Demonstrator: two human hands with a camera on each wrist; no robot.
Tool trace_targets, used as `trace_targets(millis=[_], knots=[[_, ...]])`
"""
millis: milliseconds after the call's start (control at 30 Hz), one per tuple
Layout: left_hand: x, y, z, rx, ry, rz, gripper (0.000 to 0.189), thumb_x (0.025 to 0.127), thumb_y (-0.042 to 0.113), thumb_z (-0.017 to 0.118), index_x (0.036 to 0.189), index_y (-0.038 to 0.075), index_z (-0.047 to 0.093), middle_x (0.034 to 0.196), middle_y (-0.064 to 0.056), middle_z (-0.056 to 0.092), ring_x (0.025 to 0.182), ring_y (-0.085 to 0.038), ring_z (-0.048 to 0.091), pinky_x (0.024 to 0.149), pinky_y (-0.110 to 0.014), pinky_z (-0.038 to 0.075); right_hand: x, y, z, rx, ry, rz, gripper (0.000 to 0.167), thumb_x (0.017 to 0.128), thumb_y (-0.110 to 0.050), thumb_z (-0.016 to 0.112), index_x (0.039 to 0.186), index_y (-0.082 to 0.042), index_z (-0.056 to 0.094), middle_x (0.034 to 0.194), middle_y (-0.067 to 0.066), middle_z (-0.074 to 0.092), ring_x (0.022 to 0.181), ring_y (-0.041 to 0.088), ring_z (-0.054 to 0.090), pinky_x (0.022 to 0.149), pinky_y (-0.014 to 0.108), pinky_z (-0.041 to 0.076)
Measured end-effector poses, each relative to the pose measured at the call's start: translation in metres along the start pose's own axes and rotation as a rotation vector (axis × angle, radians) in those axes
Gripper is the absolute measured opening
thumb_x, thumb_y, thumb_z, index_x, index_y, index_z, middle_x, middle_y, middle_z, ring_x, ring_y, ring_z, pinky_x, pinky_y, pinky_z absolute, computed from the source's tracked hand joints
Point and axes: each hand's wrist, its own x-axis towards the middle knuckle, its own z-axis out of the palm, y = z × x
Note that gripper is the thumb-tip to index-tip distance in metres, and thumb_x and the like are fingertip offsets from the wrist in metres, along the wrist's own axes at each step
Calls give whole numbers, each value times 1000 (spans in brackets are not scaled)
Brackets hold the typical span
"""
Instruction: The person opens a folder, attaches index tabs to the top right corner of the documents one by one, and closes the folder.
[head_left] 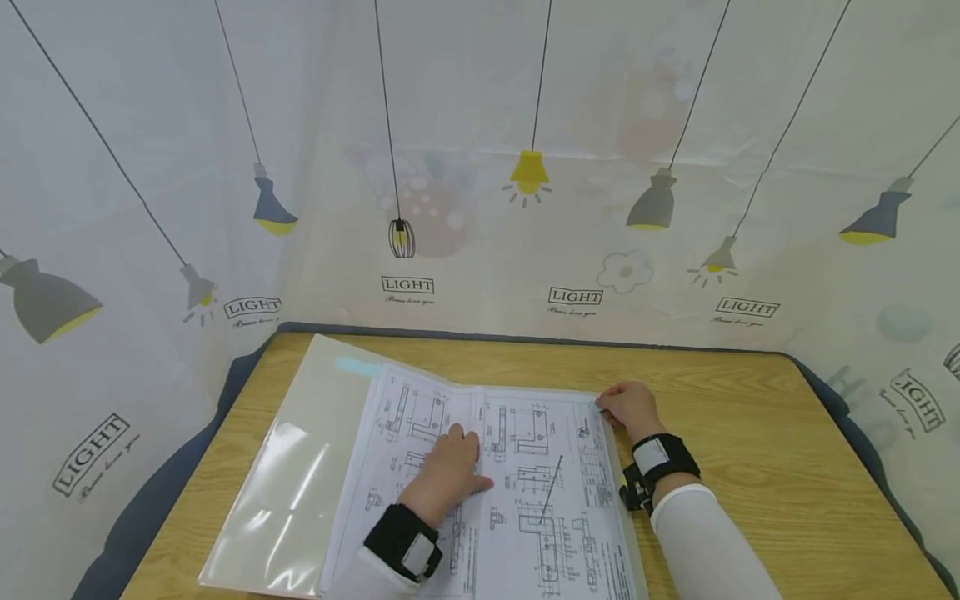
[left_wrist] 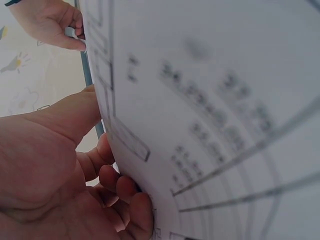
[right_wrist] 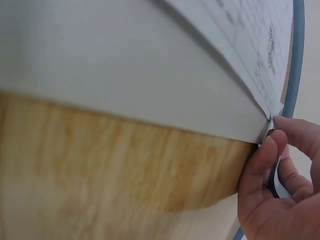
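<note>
A folder [head_left: 303, 442] lies open on the table, its pale cover spread to the left. Printed sheets with technical drawings [head_left: 581, 542] fill its middle and right side. My left hand [head_left: 444, 468] rests on the pages by the fold, fingers spread over the paper; the left wrist view shows its fingertips [left_wrist: 136, 207] against the sheet. At the top right corner, my right hand [head_left: 633, 408] pinches the sheet's edge between thumb and finger. In the right wrist view, a pale strip [right_wrist: 281, 189] shows inside the curled fingers, close to the page corner [right_wrist: 267, 107].
The folder lies on a wood-grain table [head_left: 780, 467] with a dark blue edge [head_left: 525, 337]. A light blue tab [head_left: 357, 367] sticks out at the top of the pages. Behind and beside the table hangs a pale curtain [head_left: 465, 183] printed with lamps.
</note>
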Motion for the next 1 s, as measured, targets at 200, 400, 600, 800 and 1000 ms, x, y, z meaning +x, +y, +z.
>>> trace_targets(millis=[200,400,600,800,1000], knots=[[-2,0,-1,0,19,16,45,72,41,79,96,10,55,86,-4,44,71,-15,42,59,-25,39,0,-1,0,-44,-1,-9,22,84,-12,64,99,4,63,74,7,60,61,13,56,53,23,46],[-3,1,-1,-6,26,20,45,72,40,79,95,10,55,85,-4,44,71,-15,42,59,-25,39,-5,-6,1,-97,24,-35,19,85,-11,63,97,3,63,77,9,60,60,13,56,53,23,45],[-3,1,-2,-13,18,17,45,73,40,79,97,10,56,85,-4,43,71,-15,42,59,-24,39,-9,-8,4,-189,55,-87,16,85,-12,62,93,2,64,83,12,61,62,16,55,52,24,42],[-4,1,-3,-15,25,21,45,73,39,79,97,9,56,85,-4,44,71,-15,42,59,-24,39,-12,-10,5,-268,56,-42,20,88,-16,64,99,0,60,92,15,60,71,22,55,56,27,42],[-4,0,-2,-11,28,23,46,73,39,79,99,8,56,85,-4,44,71,-15,42,59,-24,39,-16,-8,5,-396,148,-83,25,85,-24,69,94,-4,58,101,18,52,92,34,48,73,40,39]])
